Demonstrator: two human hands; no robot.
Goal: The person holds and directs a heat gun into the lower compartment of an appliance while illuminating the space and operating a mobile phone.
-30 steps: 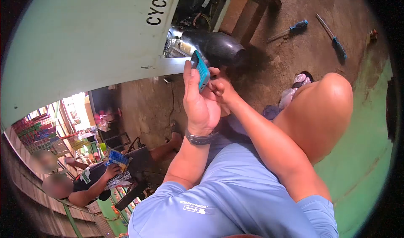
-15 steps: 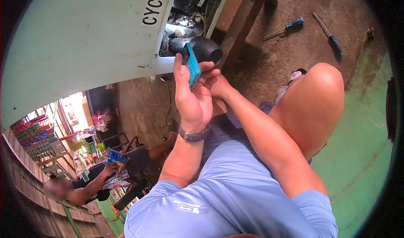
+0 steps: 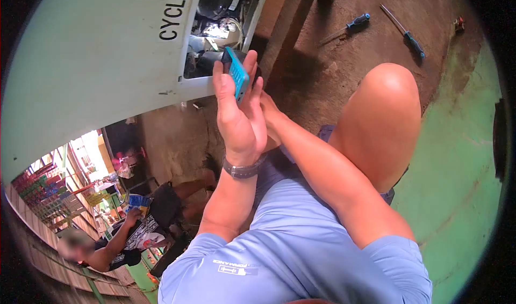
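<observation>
A phone in a teal case point(image 3: 237, 74) stands tilted between the thumb and fingers of my left hand point(image 3: 239, 127), which wears a dark wristwatch point(image 3: 241, 170). Light shines on the parts inside the opening point(image 3: 217, 31) of a large pale panel point(image 3: 102, 46), just beyond the phone. My right hand point(image 3: 271, 112) is close behind my left hand, and its fingers are mostly hidden there. A rounded black part point(image 3: 210, 62) shows in the opening, partly behind the phone.
Two blue-handled screwdrivers point(image 3: 357, 20) point(image 3: 413, 43) lie on the brown floor at the upper right. A dark beam point(image 3: 290, 27) stands beside the opening. At the lower left, a seated person point(image 3: 129, 229) holds a blue and yellow packet point(image 3: 138, 203). My bent knee point(image 3: 384, 100) is at right.
The view has shifted, and the panel, beam and screwdrivers appear further left. My left hand still holds the phone; the fingers of my right hand have become hidden behind it.
</observation>
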